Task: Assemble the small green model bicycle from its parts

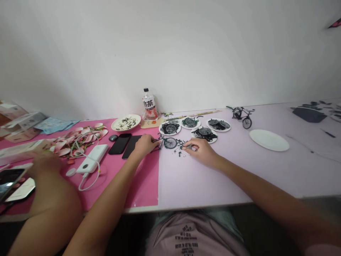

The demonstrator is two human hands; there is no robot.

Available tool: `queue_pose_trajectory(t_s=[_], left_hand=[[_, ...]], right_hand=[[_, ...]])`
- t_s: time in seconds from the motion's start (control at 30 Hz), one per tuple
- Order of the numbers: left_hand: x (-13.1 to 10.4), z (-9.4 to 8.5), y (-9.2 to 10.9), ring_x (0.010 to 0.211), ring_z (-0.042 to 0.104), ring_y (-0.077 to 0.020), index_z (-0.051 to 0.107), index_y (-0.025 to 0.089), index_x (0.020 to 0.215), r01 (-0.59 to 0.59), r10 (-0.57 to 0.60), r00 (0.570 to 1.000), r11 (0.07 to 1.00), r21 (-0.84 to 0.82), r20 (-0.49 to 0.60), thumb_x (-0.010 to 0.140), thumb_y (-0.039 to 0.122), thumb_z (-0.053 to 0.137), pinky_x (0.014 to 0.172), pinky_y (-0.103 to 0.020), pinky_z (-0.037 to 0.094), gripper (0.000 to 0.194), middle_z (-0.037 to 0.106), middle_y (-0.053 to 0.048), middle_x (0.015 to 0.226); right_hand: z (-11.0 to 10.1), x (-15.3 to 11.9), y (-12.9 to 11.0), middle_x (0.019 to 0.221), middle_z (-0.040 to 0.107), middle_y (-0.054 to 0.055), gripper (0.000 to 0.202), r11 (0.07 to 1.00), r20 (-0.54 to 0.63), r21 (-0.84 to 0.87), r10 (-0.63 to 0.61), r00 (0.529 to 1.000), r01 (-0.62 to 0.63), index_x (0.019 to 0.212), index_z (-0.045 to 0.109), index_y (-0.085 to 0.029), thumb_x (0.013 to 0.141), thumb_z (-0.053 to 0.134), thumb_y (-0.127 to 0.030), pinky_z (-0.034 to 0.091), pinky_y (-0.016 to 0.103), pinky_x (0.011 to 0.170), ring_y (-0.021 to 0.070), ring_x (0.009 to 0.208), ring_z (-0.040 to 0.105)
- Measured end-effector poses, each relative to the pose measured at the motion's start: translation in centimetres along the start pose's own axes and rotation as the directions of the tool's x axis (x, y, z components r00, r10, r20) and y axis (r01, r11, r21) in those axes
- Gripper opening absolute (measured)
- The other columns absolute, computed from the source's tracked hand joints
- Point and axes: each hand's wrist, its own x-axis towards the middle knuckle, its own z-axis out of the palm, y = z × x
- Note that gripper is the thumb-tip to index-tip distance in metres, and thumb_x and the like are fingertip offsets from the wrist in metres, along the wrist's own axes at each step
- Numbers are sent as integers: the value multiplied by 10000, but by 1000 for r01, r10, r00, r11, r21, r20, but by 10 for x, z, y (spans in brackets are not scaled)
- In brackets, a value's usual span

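Note:
My left hand [146, 144] is closed on one end of a small dark model bicycle [169, 143], partly assembled, with a spoked wheel facing me. To its right, my right hand [201, 151] pinches something small and dark that I cannot make out among its fingers. Tiny loose parts [181, 154] lie on the tabletop just below, close to the right fingertips. Behind both hands stand white plates of black parts, among them a plate with wheels [169, 133] and a plate heaped with dark pieces [210, 141]. A whole model bicycle [242, 116] stands farther right.
A bare white plate [269, 139] lies at right. Behind stands a drink bottle [150, 106]. Leftward are phones [119, 143], a white power bank [92, 159] with a cable and pink petal-like pieces [80, 138]. Another person's arm [54, 192] reaches in, that hand near a phone.

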Motion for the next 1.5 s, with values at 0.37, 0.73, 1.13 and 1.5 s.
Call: queue_pose_trajectory(t_s=[0.37,0.73,1.13,1.5], left_hand=[[-9,-1,17,608,580,-208,654,186,629,12,-14,1000,996,94,19,812,557,702,591,-298,357,417,707,-91,665],[-5,-1,22,541,501,-135,599,173,633,38,2,992,946,-321,123,756,637,750,532,-262,356,503,574,-4,576],[-19,-7,37,806,694,-172,738,168,991,200,203,864,700,-685,461,680,501,907,675,-265,565,486,741,-92,933],[-24,29,44,1040,752,-264,646,173,975,118,265,914,549,-827,307,679,416,934,802,-349,621,479,697,-164,1280]], right_hand=[[-1,0,3,904,766,74,132,1000,14,-13,-16,1000,16,921,792,-202,905,714,-307,434,292,631,166,702,600],[-2,0,1,879,756,63,127,1000,2,-17,-12,1000,12,906,785,-202,902,711,-305,429,294,629,157,676,573],[-2,1,5,807,711,64,230,997,-50,-69,-45,998,41,907,777,-201,937,688,-411,402,306,600,160,633,531],[-2,2,6,757,656,43,231,997,-93,-68,-43,995,36,914,781,-204,930,691,-416,390,310,593,158,611,500]])
